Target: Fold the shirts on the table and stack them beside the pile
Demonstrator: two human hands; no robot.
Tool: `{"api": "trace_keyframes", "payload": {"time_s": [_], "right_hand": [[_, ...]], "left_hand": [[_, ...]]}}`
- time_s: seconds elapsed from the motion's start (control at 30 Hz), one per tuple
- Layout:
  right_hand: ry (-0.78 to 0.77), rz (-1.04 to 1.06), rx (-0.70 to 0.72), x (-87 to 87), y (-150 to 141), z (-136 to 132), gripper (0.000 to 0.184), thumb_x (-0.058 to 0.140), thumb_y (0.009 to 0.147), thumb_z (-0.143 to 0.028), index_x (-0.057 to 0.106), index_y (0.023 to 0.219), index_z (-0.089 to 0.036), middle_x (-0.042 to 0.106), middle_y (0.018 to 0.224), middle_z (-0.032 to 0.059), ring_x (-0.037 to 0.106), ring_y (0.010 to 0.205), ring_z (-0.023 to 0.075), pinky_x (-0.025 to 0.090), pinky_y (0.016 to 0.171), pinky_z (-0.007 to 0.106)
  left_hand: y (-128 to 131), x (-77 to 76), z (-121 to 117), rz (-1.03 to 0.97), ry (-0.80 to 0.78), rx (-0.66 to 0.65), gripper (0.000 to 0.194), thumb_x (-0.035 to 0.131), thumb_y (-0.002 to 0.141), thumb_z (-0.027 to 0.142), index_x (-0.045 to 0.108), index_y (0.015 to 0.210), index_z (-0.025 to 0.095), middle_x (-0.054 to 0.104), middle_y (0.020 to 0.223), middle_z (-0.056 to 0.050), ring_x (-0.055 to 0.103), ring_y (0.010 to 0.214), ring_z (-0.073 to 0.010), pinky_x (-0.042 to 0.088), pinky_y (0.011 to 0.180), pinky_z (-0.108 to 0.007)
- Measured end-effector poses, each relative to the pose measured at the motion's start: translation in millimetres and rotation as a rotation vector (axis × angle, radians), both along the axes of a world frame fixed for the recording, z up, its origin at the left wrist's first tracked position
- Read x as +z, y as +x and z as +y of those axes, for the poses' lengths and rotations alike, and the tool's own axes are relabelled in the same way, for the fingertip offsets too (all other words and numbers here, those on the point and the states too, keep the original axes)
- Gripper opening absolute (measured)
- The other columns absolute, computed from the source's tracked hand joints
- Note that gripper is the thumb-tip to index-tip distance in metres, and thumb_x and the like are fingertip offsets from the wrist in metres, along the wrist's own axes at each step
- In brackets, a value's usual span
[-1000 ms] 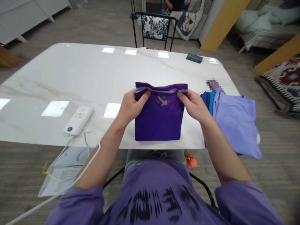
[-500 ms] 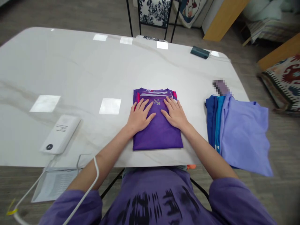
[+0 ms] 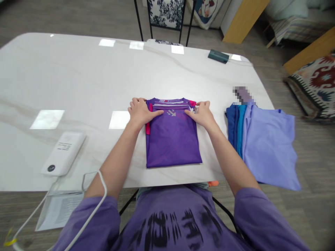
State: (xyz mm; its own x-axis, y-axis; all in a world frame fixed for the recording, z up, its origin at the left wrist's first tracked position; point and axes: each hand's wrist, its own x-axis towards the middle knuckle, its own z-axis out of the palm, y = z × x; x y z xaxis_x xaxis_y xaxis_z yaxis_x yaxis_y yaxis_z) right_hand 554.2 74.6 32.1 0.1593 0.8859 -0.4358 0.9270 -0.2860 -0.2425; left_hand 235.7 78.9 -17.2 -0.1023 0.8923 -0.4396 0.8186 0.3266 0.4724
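A folded purple shirt [image 3: 172, 139] lies flat on the table before me, its collar toward the far side, with red patches at the sides and a grey arrow print. My left hand [image 3: 140, 113] holds its far left corner, thumb across the top and fingers curled at the outer edge. At the far right corner, my right hand [image 3: 203, 113] grips in the same way, thumb on the cloth. The fingertips at the edges are partly hidden.
Folded blue clothes [image 3: 234, 125] and a lavender garment [image 3: 269, 143] overhang the table's right edge. A white device [image 3: 64, 153] with a cable lies at the left. A dark green object [image 3: 218, 56] sits at the far edge of the white table [image 3: 78, 76]. Beyond stands a chair [image 3: 166, 14].
Both hands have slid from lying flat on the shirt outward to its far corners, and their fingers have curled around the edges. The shirt stays in place on the table.
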Motion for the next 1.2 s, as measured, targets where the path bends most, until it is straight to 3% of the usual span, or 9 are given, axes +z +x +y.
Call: {"api": "trace_keyframes", "payload": {"time_s": [0.07,0.23,0.47,0.6,0.7,0.8,0.9,1.07,1.2], "right_hand": [[0.105,-0.009,0.095,4.7,-1.2,2.4,0.075,0.082,0.092,-0.06,0.06,0.149,-0.017,0.051,0.154,0.0222,0.067,0.128,0.0394,0.056,0.114,0.055],[0.096,0.053,0.301,8.7,2.1,10.5,0.031,0.071,0.101,-0.04,0.076,0.128,-0.024,0.067,0.139,0.0124,0.07,0.111,0.0295,0.053,0.111,0.05],[0.053,0.056,0.341,0.5,5.5,25.5,0.021,0.066,0.103,-0.035,0.082,0.111,-0.023,0.078,0.123,0.012,0.071,0.111,0.0304,0.052,0.11,0.049],[0.07,0.231,0.208,-7.3,8.2,31.0,0.021,0.066,0.103,-0.038,0.078,0.109,-0.022,0.079,0.113,0.0101,0.071,0.103,0.0275,0.057,0.101,0.044],[0.066,0.525,-0.02,-15.2,9.7,34.6,0.026,0.072,0.1,-0.049,0.072,0.105,-0.023,0.076,0.101,0.0052,0.067,0.084,0.0205,0.059,0.081,0.036],[0.022,0.776,-0.225,-18.0,8.5,39.5,0.037,0.08,0.095,-0.057,0.066,0.101,-0.024,0.067,0.085,-0.0004,0.057,0.069,0.0139,0.049,0.064,0.027],[-0.049,0.937,-0.335,-13.2,4.4,46.3,0.043,0.085,0.093,-0.059,0.061,0.101,-0.025,0.061,0.078,-0.0043,0.047,0.06,0.0098,0.039,0.056,0.022],[-0.05,0.894,-0.337,-7.4,-2.6,54.9,0.046,0.086,0.094,-0.062,0.06,0.104,-0.026,0.069,0.089,-0.0019,0.05,0.064,0.0101,0.045,0.058,0.022],[-0.024,0.647,-0.088,-17.7,-3.2,53.8,0.036,0.08,0.1,-0.055,0.072,0.115,-0.023,0.075,0.113,0.0077,0.068,0.091,0.0196,0.063,0.087,0.037]], "left_hand": [[0.5,5.9,-2.8,0.01,0.126,-0.001,0.102,0.093,0.075,0.073,0.055,0.156,0.023,0.05,0.163,-0.025,0.047,0.151,-0.0505,0.038,0.126,-0.067],[-18.4,9.8,-0.5,-0.132,0.17,-0.201,0.034,0.073,0.098,0.051,0.079,0.124,0.03,0.074,0.136,-0.011,0.061,0.134,-0.0391,0.03,0.127,-0.064],[-29.8,0.4,12.8,-0.179,0.222,-0.353,0.022,0.073,0.095,0.047,0.088,0.101,0.032,0.082,0.114,-0.009,0.067,0.12,-0.0389,0.019,0.13,-0.071],[-25.1,-1.0,17.9,-0.295,0.18,-0.232,0.018,0.074,0.094,0.043,0.084,0.094,0.028,0.082,0.107,-0.007,0.07,0.106,-0.0315,0.033,0.127,-0.063],[-22.7,-6.5,20.7,-0.577,0.108,0.003,0.021,0.076,0.092,0.043,0.08,0.099,0.024,0.079,0.1,-0.006,0.068,0.09,-0.0233,0.053,0.102,-0.044],[-21.4,-11.7,25.5,-0.817,0.027,0.251,0.023,0.077,0.088,0.042,0.075,0.098,0.021,0.07,0.087,-0.004,0.061,0.078,-0.0177,0.05,0.077,-0.031],[-19.5,-11.5,32.5,-1.006,-0.115,0.359,0.022,0.079,0.085,0.038,0.069,0.094,0.021,0.058,0.076,-0.001,0.05,0.067,-0.0138,0.04,0.063,-0.026],[-14.9,-7.8,46.4,-1.09,-0.187,0.403,0.018,0.075,0.081,0.026,0.067,0.097,0.022,0.045,0.07,0.003,0.041,0.059,-0.0119,0.037,0.058,-0.025],[-13.4,-9.8,56.6,-1.018,-0.191,0.322,0.019,0.067,0.08,0.021,0.073,0.099,0.02,0.054,0.077,-0.001,0.048,0.064,-0.0131,0.039,0.059,-0.026]]}}
